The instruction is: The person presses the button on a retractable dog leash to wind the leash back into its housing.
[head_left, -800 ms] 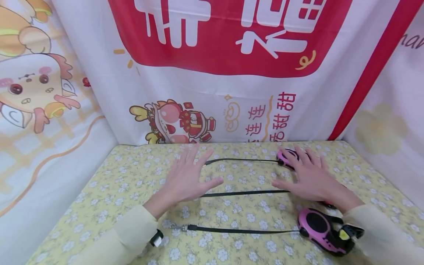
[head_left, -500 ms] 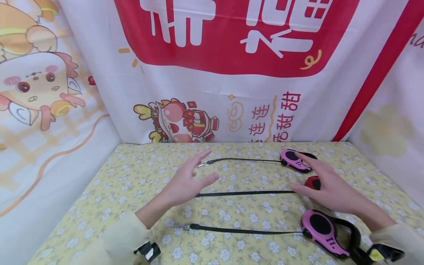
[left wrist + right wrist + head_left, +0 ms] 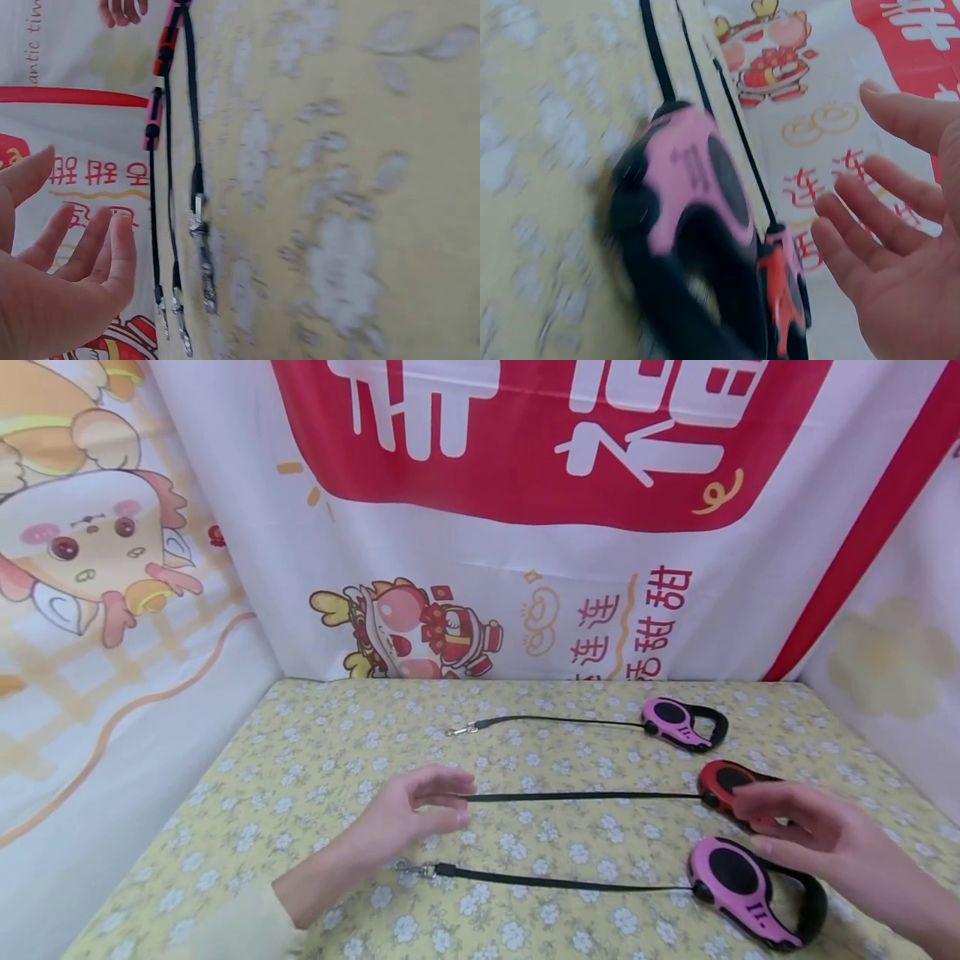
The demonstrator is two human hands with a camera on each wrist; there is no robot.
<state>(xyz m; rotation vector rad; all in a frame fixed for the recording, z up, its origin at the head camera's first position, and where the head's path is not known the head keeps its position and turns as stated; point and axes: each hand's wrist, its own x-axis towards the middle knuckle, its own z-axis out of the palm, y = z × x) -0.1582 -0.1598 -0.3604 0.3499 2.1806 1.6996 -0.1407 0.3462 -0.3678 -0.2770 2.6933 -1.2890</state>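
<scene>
Three retractable dog leashes lie side by side, straps drawn out to the left. In the head view, the near pink leash [image 3: 727,877], the red leash [image 3: 723,781] and the far pink leash [image 3: 667,718] have their cases at the right. My left hand [image 3: 412,810], fingers loosely bent and holding nothing, hovers above the left end of the middle strap [image 3: 585,796] and hides its clip. The right hand [image 3: 825,835], also holding nothing, overlaps the red case in the head view. In the right wrist view its fingers [image 3: 870,232] are spread and relaxed.
A floral yellow cloth [image 3: 300,760] covers the table. Metal clips end the near strap [image 3: 420,870] and the far strap [image 3: 461,729]. Printed white curtains [image 3: 525,552] hang along the back and both sides.
Both hands have drawn back toward the person, the right also moving right. Their fingers went from spread to loosely bent. The red case and far pink case now show more; the leashes stay put.
</scene>
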